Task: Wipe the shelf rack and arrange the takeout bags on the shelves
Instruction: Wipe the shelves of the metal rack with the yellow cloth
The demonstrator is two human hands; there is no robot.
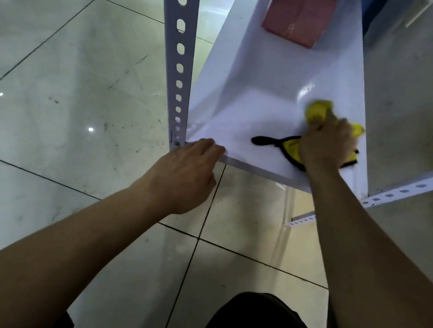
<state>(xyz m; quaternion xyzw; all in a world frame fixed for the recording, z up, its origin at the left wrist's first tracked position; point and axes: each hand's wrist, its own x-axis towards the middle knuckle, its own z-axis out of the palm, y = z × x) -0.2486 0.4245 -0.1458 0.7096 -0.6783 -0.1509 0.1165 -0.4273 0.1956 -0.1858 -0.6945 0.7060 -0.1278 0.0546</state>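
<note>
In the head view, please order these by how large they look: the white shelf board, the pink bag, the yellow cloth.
1. White shelf board, clearly the largest.
2. Pink bag; it is farther away and cut by the top edge.
3. Yellow cloth, partly hidden under the right hand, so its rank against the bag is unsure.

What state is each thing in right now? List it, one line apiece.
Left hand: fingers resting on the shelf's near edge, holding nothing.
Right hand: gripping the cloth, pressing it onto the shelf.
Yellow cloth: bunched under the right hand, black trim sticking out.
White shelf: glossy, cloth at the near end.
Pink takeout bag: sitting at the shelf's far end, untouched.
</note>
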